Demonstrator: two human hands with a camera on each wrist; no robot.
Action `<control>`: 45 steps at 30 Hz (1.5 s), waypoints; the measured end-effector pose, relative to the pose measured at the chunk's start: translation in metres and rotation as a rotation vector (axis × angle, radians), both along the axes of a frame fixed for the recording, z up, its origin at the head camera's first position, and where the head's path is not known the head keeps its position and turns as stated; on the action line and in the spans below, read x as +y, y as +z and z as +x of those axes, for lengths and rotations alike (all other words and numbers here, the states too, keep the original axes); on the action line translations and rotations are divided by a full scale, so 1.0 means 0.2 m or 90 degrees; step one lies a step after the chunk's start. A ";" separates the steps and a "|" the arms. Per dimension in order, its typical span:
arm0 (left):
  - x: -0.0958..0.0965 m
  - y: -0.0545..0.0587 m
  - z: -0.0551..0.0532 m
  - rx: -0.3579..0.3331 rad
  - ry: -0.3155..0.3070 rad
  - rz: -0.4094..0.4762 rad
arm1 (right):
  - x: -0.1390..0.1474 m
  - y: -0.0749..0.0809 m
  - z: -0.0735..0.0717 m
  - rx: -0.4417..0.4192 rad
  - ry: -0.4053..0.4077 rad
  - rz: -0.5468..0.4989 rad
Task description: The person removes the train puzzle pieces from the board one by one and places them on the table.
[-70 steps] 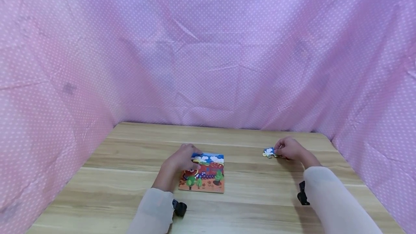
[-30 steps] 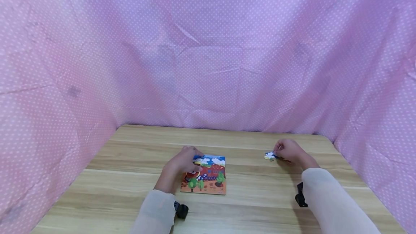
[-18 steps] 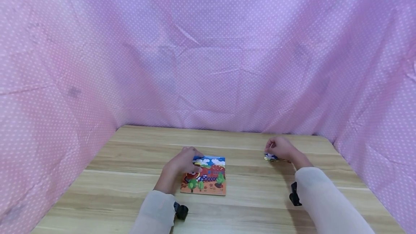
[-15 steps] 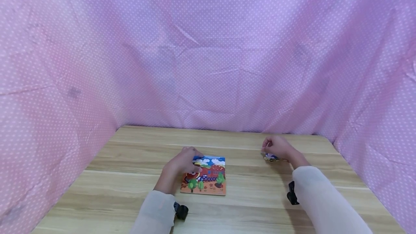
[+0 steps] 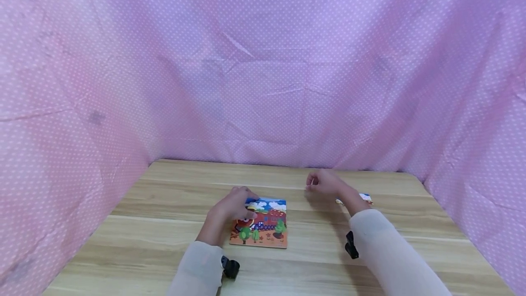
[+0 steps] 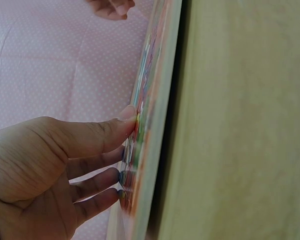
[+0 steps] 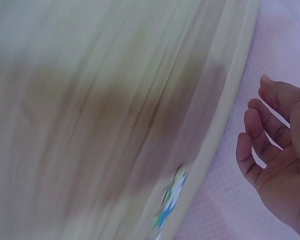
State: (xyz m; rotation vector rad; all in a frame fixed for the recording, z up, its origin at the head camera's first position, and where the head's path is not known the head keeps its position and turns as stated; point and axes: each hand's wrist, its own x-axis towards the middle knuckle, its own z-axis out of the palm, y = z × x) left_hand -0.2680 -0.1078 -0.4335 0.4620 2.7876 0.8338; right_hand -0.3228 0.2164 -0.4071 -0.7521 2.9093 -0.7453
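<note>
The left hand [image 5: 232, 205] rests relaxed fingers on a puzzle [image 5: 267, 229] midway along the desk [image 5: 164, 223]; the right hand [image 5: 328, 183], released, fingers loosely bent, hovers between it and pieces [image 5: 365, 198] towards the far-right corner.

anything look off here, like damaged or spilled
Nothing visible looks spilled or broken. What stands out is a grey, stain-like patch on the pink dotted cloth at left, darker than the pink around it. The picture board lies flat under the left hand, with small printed pieces lying to its right.
</note>
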 end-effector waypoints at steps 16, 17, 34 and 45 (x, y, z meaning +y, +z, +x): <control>0.00 0.00 0.00 -0.004 -0.004 -0.004 | -0.38 0.02 0.08 -0.004 0.095 0.079; 0.00 0.01 0.00 -0.005 -0.003 -0.004 | -0.40 0.03 0.09 -0.005 0.099 0.083; -0.01 -0.01 0.00 -0.017 0.002 -0.002 | -0.59 0.00 0.14 -0.041 0.141 0.104; -0.01 0.00 -0.03 -0.011 -0.007 -0.011 | -0.64 -0.01 0.11 -0.062 0.136 0.107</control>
